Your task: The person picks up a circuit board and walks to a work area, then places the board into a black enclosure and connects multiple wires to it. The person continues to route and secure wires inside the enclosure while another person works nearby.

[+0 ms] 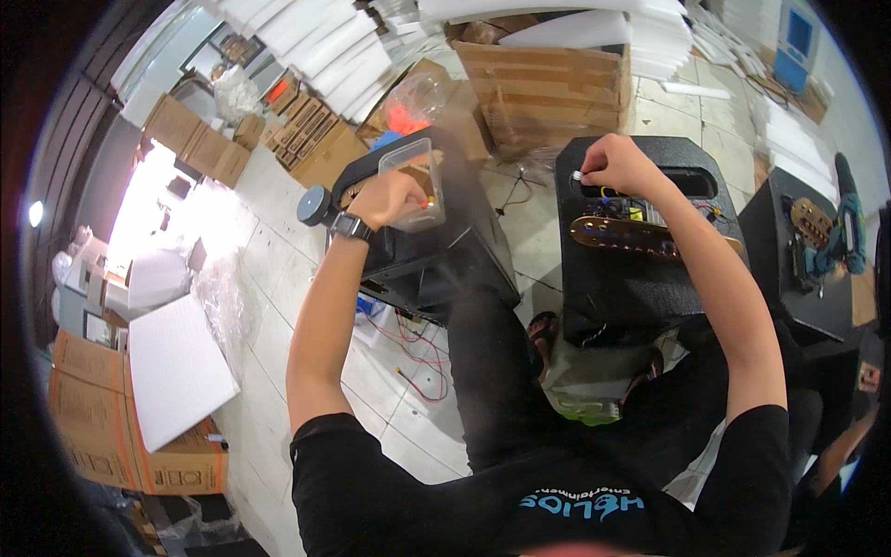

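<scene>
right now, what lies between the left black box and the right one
The head view shows white tiled floor between the left black box and the right black box, with dark cable-like strands and, nearer the person, a foot.

This looks like a workshop for assembling equipment, doubling as a packing area. 2 bulky black cabinets [617, 292] stand in the work area, 1 with wiring and a gold-coloured panel [617, 236] at its opening. A teal power tool [848, 232] sits at the right. Around them, cardboard boxes [543, 93], stacked white foam sheets [302, 46] and crumpled clear plastic wrap [221, 297] crowd a white tiled floor [278, 251].
</scene>
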`<act>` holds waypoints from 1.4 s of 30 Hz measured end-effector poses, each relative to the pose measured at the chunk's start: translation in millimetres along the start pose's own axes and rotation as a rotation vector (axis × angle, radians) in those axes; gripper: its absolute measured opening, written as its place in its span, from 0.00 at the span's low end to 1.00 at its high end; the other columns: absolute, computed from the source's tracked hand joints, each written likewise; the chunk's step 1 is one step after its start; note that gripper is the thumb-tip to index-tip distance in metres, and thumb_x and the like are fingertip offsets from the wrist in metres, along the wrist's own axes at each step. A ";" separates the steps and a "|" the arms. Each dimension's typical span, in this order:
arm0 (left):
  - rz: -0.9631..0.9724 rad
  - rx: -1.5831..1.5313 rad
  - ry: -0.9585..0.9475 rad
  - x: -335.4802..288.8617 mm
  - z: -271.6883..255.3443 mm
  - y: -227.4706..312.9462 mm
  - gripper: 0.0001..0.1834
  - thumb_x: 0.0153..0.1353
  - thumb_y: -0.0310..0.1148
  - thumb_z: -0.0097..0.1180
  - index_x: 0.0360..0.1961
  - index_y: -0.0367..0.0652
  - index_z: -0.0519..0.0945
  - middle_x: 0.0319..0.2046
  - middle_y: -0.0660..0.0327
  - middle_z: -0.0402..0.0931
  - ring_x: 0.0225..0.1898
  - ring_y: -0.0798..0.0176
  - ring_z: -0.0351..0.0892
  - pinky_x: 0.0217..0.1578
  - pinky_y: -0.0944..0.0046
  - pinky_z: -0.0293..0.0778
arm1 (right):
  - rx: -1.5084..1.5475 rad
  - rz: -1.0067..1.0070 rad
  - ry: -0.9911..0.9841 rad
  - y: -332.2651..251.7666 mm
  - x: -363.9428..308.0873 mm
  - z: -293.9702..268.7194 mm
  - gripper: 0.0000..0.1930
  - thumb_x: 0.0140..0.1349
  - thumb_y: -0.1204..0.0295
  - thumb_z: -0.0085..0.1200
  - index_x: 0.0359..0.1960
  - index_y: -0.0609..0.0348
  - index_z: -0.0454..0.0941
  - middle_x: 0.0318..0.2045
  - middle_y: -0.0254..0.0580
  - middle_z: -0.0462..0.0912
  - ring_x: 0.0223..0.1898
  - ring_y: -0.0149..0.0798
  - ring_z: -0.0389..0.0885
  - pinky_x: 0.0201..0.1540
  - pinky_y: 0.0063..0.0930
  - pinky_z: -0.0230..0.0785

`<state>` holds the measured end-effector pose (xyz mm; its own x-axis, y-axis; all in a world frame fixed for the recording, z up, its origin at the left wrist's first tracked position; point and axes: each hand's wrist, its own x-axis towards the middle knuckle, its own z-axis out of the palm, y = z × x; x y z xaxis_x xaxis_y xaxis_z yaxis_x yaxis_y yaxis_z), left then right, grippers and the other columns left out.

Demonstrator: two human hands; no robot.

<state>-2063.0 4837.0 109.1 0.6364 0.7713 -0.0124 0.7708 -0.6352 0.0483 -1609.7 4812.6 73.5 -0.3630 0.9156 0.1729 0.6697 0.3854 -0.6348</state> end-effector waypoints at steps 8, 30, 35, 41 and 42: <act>0.078 -0.027 0.316 -28.1 -25.9 24.4 0.07 0.61 0.26 0.64 0.38 0.36 0.82 0.35 0.53 0.78 0.39 0.46 0.81 0.43 0.54 0.76 | 0.025 0.004 0.172 -0.4 -7.6 9.8 0.10 0.56 0.72 0.70 0.38 0.62 0.90 0.34 0.52 0.90 0.39 0.50 0.90 0.47 0.38 0.81; -0.047 -0.956 0.666 98.0 69.8 206.9 0.13 0.74 0.36 0.60 0.48 0.35 0.84 0.36 0.59 0.87 0.39 0.70 0.83 0.44 0.68 0.77 | 0.212 0.048 0.145 4.2 -29.8 9.6 0.14 0.71 0.64 0.58 0.45 0.62 0.87 0.32 0.49 0.89 0.33 0.41 0.88 0.41 0.36 0.78; -0.057 -0.905 0.691 100.3 67.8 217.2 0.12 0.72 0.34 0.61 0.48 0.34 0.84 0.39 0.57 0.88 0.41 0.70 0.85 0.45 0.69 0.77 | 0.341 0.073 0.152 5.1 -31.2 15.0 0.12 0.74 0.66 0.53 0.43 0.65 0.80 0.36 0.49 0.87 0.35 0.40 0.87 0.40 0.36 0.77; -0.031 -1.041 0.771 109.5 79.3 214.6 0.13 0.74 0.35 0.59 0.48 0.35 0.83 0.40 0.61 0.87 0.38 0.71 0.83 0.41 0.70 0.77 | 0.255 0.013 0.398 1.4 -35.8 17.4 0.10 0.75 0.68 0.54 0.41 0.64 0.72 0.30 0.40 0.82 0.32 0.34 0.80 0.36 0.31 0.74; -0.042 -1.089 0.771 110.9 82.6 212.7 0.14 0.75 0.36 0.59 0.49 0.35 0.83 0.40 0.61 0.87 0.37 0.72 0.82 0.40 0.70 0.76 | 0.264 0.075 0.374 -1.8 -35.3 12.9 0.10 0.75 0.68 0.54 0.44 0.63 0.72 0.30 0.40 0.81 0.32 0.34 0.80 0.36 0.30 0.74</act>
<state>-1826.0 4784.0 35.4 0.1557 0.8441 0.5131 0.1427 -0.5332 0.8338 -1606.4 4778.1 58.8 -0.0285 0.9370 0.3483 0.4801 0.3185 -0.8174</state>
